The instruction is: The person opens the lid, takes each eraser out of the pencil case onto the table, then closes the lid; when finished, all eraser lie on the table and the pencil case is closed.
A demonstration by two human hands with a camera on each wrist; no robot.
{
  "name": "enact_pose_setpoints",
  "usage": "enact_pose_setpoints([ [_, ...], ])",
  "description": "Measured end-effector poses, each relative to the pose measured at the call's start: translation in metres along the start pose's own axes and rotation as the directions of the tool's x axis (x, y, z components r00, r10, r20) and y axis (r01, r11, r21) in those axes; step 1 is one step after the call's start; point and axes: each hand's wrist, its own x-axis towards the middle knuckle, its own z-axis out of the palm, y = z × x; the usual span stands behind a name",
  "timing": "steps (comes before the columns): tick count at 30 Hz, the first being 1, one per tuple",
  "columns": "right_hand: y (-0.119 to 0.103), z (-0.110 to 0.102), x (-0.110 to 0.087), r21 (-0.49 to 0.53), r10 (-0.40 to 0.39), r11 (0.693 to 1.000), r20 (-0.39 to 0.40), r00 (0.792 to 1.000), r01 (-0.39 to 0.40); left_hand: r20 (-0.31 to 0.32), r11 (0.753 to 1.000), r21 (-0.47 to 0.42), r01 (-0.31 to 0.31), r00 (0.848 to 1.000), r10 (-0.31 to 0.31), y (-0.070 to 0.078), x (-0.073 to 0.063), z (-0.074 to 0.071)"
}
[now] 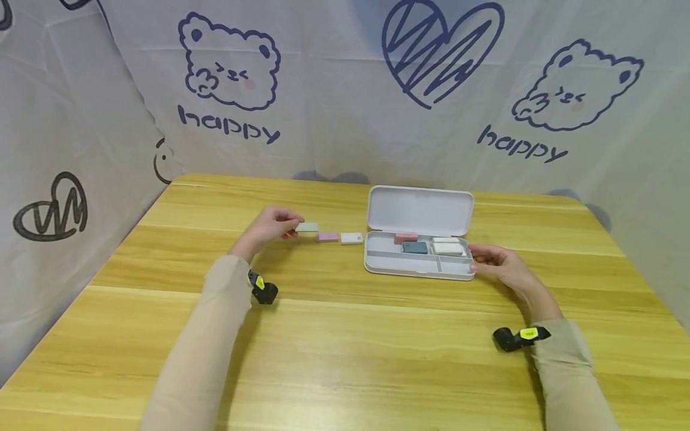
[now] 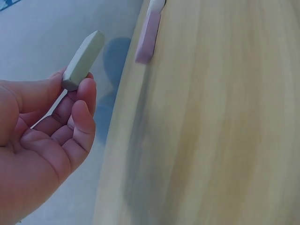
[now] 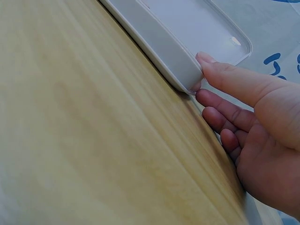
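Note:
My left hand [image 1: 274, 224] pinches a pale green eraser [image 2: 85, 61] by one end, between thumb and fingers. In the left wrist view the eraser appears raised above the table. To its right, a purple eraser [image 1: 327, 237] and a white eraser [image 1: 351, 238] lie in a row. A white pencil case [image 1: 401, 261] stands with its lid [image 1: 420, 211] raised behind it. Inside are a pink eraser [image 1: 406, 237], a dark blue-green eraser [image 1: 414, 247] and white erasers [image 1: 447, 247]. My right hand [image 1: 501, 267] grips the case's right end, thumb at the rim and fingertips low at the corner.
The wood-grain table [image 1: 345, 347] extends in front of both arms. Behind it hangs a pale cloth [image 1: 334, 90] with bear and heart drawings. Black wrist cameras [image 1: 264, 290] are strapped to both wrists. Low dividers [image 1: 439, 264] split the case into compartments.

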Motion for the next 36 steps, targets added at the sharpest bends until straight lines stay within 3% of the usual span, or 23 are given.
enact_pose_setpoints([
  [7,0.0,0.0,0.0,-0.005,0.006,1.0,-0.006,1.0,-0.006,-0.004,0.999,-0.034,0.032,0.999,-0.032,-0.013,-0.002,-0.01],
  [16,0.002,0.001,0.0,0.004,-0.025,1.0,-0.01,1.0,0.025,0.062,0.994,-0.084,0.066,0.996,-0.061,-0.02,0.003,-0.011],
  [29,0.002,0.0,0.0,-0.031,0.024,0.999,-0.014,1.0,-0.025,0.113,0.99,-0.085,0.117,0.988,-0.107,-0.02,0.009,-0.006],
  [36,-0.001,0.0,-0.001,-0.019,0.039,0.999,-0.014,0.999,-0.039,0.092,0.987,-0.076,0.145,0.986,-0.137,-0.019,0.01,-0.005],
])
